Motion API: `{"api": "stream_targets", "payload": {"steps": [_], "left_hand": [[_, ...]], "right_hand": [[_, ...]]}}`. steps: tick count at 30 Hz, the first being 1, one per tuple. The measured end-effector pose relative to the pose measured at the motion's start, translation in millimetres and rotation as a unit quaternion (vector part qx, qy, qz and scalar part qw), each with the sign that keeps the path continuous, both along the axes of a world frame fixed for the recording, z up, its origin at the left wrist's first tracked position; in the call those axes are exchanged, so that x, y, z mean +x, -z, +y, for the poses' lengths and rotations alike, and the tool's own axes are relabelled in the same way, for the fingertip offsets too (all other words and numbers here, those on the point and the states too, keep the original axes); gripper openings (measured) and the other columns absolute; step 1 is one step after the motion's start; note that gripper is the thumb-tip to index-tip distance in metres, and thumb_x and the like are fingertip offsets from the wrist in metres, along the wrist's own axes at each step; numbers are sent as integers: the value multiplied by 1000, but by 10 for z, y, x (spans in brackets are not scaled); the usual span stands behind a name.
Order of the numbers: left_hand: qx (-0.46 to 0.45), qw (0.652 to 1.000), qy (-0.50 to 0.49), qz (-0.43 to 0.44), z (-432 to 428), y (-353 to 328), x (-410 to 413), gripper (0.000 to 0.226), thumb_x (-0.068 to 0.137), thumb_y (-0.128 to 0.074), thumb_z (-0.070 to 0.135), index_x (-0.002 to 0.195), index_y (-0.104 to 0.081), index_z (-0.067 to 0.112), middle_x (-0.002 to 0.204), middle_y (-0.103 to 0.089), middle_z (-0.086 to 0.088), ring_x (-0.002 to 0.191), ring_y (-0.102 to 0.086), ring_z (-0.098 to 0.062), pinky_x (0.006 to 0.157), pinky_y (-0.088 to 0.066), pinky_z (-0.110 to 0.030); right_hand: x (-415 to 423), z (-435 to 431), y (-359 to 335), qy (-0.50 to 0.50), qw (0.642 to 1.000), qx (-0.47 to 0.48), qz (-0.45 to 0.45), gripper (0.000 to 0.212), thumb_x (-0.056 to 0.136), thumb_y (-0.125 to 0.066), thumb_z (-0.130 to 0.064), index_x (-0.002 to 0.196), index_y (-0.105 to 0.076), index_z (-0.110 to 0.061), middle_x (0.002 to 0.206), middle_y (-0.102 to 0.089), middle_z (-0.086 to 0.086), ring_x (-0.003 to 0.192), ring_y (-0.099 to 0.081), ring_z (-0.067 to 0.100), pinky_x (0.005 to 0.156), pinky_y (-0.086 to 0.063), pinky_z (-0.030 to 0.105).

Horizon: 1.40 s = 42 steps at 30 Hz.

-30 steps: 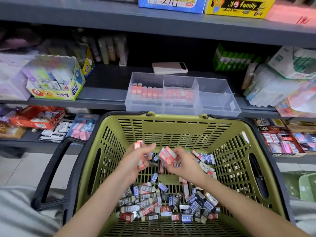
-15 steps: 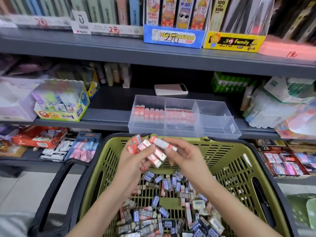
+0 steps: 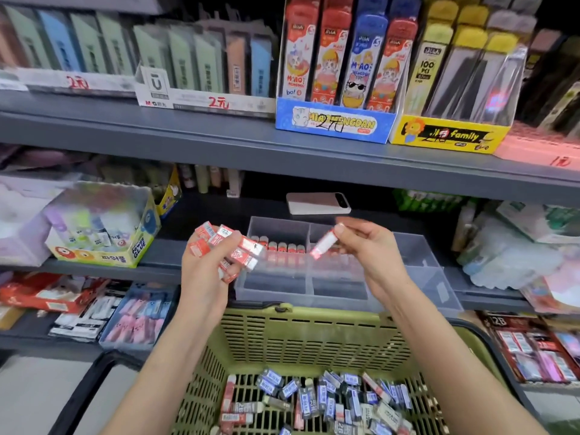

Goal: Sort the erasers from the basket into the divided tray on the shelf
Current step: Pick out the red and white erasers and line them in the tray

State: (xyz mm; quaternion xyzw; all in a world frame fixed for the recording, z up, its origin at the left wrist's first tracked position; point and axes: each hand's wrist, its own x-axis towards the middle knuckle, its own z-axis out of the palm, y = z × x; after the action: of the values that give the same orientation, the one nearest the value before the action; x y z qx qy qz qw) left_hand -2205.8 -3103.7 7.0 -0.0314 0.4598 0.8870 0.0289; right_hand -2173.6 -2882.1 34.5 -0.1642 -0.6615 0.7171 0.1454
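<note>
Head view, starting well off to the left of the left hand: a box of glue sticks (image 3: 103,227) stands on the shelf. The left hand (image 3: 205,268) is raised in front of the shelf edge, its fingers curled round a bundle of red-and-white erasers (image 3: 227,248) that fan out above and to the right of its thumb. Between the two hands sits the clear divided tray (image 3: 420,249) on the shelf. A row of red erasers (image 3: 282,248) stands at the back of its left compartment, and more red ones show, blurred, in the middle compartment. Beyond the tray, above the gap between the hands, a phone (image 3: 317,203) lies flat. The right hand (image 3: 373,252) pinches a single red eraser (image 3: 324,244) between thumb and fingertips, tilted, over the tray's middle compartment. Below both forearms is the green basket (image 3: 301,315), with loose blue, grey and red erasers (image 3: 329,400) scattered on its floor.
</note>
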Motion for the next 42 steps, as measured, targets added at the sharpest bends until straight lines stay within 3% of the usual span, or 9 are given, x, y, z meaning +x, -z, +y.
{"api": "stream_targets", "payload": {"steps": [5,12,17,20,23,33,37,40,42], "left_hand": [[-28,999,10,13,92,69,-115,29,74,-71,5,94,-55,18,67,-67,10,62,-67,-5,46,-46,-15],[-75,996,20,46,211,65,-268,27,77,-72,5,90,-57,23,72,-67,9,75,-70,-13,55,-52,-19],[-60,998,9,36,210,121,-247,46,62,-76,19,103,-58,26,77,-70,12,78,-70,-8,59,-53,-18],[-53,998,5,31,207,124,-262,45,61,-76,20,102,-58,25,75,-69,13,76,-70,-7,59,-53,-19],[-59,998,6,25,208,126,-267,48,61,-76,20,105,-57,21,75,-69,11,75,-70,-8,58,-53,-19],[-80,996,12,29,215,101,-231,51,59,-76,22,107,-57,28,85,-70,8,80,-71,-10,57,-53,-18],[-99,994,24,43,210,70,-200,52,58,-76,26,107,-56,30,83,-71,11,83,-71,-10,58,-53,-19],[-94,994,39,45,205,49,-179,57,60,-77,24,113,-56,19,84,-70,6,81,-70,-12,59,-55,-23],[-97,992,57,51,205,33,-160,60,63,-76,22,117,-53,11,86,-69,0,81,-70,-16,61,-56,-27]], "right_hand": [[-196,329,96,88,996,9,-33,7,84,-63,3,88,-63,-3,72,-64,6,42,-55,4,48,-48,14],[-448,232,248,19,992,105,-62,21,82,-63,8,77,-71,-11,66,-70,-4,55,-64,6,55,-54,19],[-554,74,328,-16,964,238,-119,22,80,-63,4,80,-67,-17,78,-69,7,54,-64,15,59,-57,24],[-605,15,322,-15,938,317,-135,10,77,-70,-2,82,-67,-10,84,-69,15,75,-67,31,77,-56,41],[-618,5,298,-66,884,421,-193,12,79,-67,-5,89,-74,-7,98,-72,11,93,-66,26,88,-51,34],[-589,117,162,-123,914,279,-267,17,77,-72,-2,94,-73,-2,98,-72,15,97,-67,27,94,-51,34],[-381,-120,0,-65,932,343,-97,14,85,-64,-16,80,-74,-9,73,-70,5,70,-63,17,73,-52,31],[-132,-419,-188,-207,954,212,-40,12,84,-68,-25,79,-73,-15,69,-71,-2,63,-63,10,63,-54,26],[-48,-536,-234,-245,943,223,-41,3,80,-72,-23,81,-70,-21,65,-67,-7,59,-60,4,56,-52,21]]}}
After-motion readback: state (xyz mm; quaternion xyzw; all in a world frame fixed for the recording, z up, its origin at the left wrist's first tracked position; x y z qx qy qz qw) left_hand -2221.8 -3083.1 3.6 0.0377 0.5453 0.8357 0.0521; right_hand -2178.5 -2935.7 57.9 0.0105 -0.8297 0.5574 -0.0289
